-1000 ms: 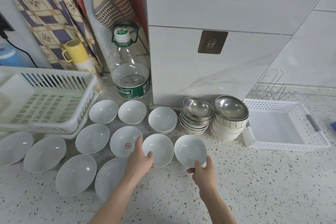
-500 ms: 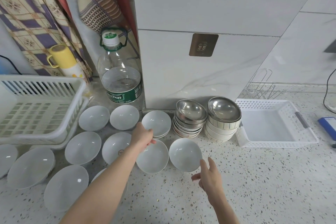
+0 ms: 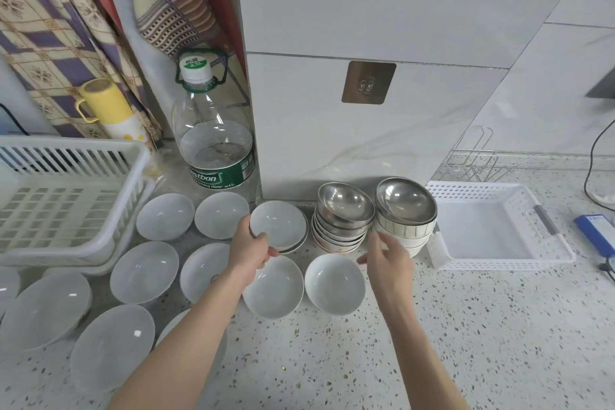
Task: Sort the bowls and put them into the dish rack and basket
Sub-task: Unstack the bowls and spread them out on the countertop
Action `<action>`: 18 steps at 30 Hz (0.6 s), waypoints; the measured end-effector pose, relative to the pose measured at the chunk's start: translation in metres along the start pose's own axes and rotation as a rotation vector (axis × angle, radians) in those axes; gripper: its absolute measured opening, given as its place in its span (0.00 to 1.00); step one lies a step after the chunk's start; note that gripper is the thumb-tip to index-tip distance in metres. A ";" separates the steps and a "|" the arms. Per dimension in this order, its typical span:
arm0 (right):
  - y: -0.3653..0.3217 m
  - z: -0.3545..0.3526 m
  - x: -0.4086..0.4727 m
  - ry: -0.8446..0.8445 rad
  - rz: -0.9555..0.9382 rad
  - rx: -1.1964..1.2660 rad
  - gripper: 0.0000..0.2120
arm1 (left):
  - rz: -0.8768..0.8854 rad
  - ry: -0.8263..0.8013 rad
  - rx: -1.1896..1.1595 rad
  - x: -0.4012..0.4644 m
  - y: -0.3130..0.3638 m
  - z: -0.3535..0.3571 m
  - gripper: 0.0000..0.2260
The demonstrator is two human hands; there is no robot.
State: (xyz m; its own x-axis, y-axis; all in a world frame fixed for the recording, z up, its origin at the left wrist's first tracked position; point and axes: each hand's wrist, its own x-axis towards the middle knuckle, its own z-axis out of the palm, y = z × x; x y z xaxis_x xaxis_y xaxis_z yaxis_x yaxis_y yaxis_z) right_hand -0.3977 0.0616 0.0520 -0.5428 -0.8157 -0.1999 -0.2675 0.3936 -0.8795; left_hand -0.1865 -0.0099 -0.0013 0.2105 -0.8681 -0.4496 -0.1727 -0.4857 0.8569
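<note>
On tabletop: white bowls [image 3: 273, 286] spread loose; two mixed stacks [image 3: 342, 226] by wall.
Progress: dish rack [image 3: 66, 203] and basket [image 3: 492, 230] both empty; sorting barely begun.
Left hand [image 3: 248, 251]: gripping near rim of small bowl stack [image 3: 279, 226].
Right hand [image 3: 387, 255]: released, fingers loose, holding nothing, just beside right-hand stack [image 3: 404, 220].

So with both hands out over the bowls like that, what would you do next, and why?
Probably lift the small white bowl that the left hand already grips by its rim, and carry it to the dish rack on the left. The right hand hangs open near the stacked bowls, holding nothing yet.
</note>
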 end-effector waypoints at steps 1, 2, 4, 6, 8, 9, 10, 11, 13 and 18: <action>-0.006 0.003 0.006 0.019 -0.014 -0.016 0.14 | 0.007 0.002 -0.011 -0.002 0.001 -0.003 0.19; -0.012 0.006 0.012 0.026 -0.011 -0.035 0.18 | 0.015 0.003 -0.022 -0.005 0.001 -0.006 0.19; -0.020 0.011 0.022 -0.004 0.053 -0.052 0.24 | 0.028 0.006 -0.050 -0.011 0.000 -0.014 0.20; -0.026 0.015 0.029 -0.058 0.115 -0.062 0.24 | 0.034 0.013 -0.090 -0.019 -0.002 -0.022 0.20; -0.030 0.019 0.034 -0.099 0.156 -0.060 0.21 | 0.034 0.006 -0.110 -0.029 -0.004 -0.031 0.21; -0.032 0.021 0.036 -0.111 0.176 -0.049 0.19 | 0.028 -0.002 -0.114 -0.035 -0.006 -0.034 0.21; -0.033 0.022 0.037 -0.121 0.191 -0.038 0.16 | 0.019 -0.009 -0.117 -0.041 -0.007 -0.037 0.22; -0.033 0.023 0.038 -0.127 0.201 -0.030 0.14 | 0.009 -0.012 -0.121 -0.047 -0.009 -0.040 0.23; -0.034 0.024 0.039 -0.129 0.214 -0.013 0.12 | 0.001 -0.010 -0.125 -0.059 -0.012 -0.046 0.24; -0.038 0.027 0.043 -0.103 0.232 0.053 0.11 | 0.001 0.005 -0.129 -0.083 -0.018 -0.059 0.24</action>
State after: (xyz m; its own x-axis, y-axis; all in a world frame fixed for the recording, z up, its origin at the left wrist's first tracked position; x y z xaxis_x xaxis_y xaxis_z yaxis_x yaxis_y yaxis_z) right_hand -0.3896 0.0006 0.0652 -0.4999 -0.7460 -0.4400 -0.1016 0.5550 -0.8256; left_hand -0.1443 0.0772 0.0358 0.2152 -0.8679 -0.4476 -0.0479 -0.4672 0.8829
